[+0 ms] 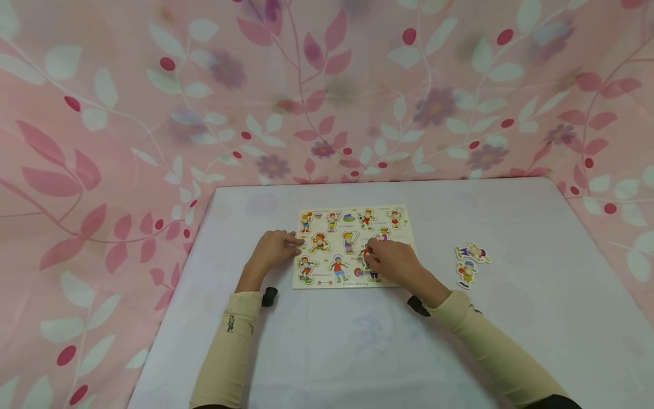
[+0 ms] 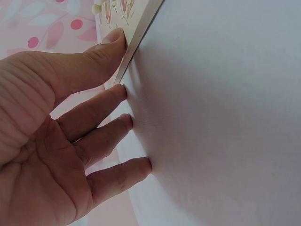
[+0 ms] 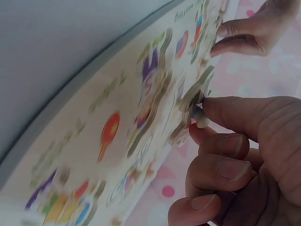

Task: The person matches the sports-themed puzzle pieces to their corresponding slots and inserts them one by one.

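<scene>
A flat wooden puzzle board point(image 1: 319, 287) with sports figures lies on the table. My left hand point(image 1: 276, 248) is at its left edge. The left wrist view shows the thumb point(image 2: 110, 49) laid on the board's margin, while the other fingers stretch down to the tablecloth. Over the right part of the board, my right hand point(image 1: 395, 261) pinches the small knob point(image 3: 201, 117) of a puzzle piece point(image 3: 192, 96) between thumb and forefinger. That piece stands tilted close over the board, partly hidden by the fingers. Several figure pieces, such as the runner point(image 1: 320, 242), sit on the board.
Two loose figure pieces lie right of the board, one with purple point(image 1: 472, 253) and one in yellow point(image 1: 466, 274), nearly touching. White cloth point(image 1: 327, 346) covers the table. Behind it hangs a pink floral curtain point(image 1: 357, 85).
</scene>
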The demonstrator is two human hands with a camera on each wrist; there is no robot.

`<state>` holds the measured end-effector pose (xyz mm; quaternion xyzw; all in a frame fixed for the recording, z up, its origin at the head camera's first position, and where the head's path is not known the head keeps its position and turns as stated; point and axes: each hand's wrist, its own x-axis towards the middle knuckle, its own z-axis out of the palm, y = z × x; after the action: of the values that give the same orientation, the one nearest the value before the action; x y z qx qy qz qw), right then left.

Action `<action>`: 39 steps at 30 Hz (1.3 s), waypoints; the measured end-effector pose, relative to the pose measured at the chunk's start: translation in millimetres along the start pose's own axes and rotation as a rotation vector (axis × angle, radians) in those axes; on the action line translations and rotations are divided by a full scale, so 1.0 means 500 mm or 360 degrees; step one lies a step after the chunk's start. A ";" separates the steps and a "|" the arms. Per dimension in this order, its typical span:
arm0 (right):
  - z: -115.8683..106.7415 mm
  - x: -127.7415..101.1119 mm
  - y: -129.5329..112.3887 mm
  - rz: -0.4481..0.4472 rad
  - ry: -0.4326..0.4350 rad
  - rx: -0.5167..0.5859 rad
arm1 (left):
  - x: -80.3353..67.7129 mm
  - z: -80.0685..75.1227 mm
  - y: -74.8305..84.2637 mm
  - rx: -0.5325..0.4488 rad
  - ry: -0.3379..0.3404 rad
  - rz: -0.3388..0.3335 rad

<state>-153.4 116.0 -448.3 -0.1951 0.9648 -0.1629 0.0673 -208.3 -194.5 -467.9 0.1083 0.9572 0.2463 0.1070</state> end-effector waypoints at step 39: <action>0.066 0.061 -0.092 -0.0276 -0.0055 -0.0037 | -0.004 -0.002 0.002 -0.0002 -0.0005 -0.0008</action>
<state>-158.5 54.4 -465.7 -0.2813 0.9449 -0.1536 0.0673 -206.6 -194.3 -466.3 0.1064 0.9571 0.2463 0.1093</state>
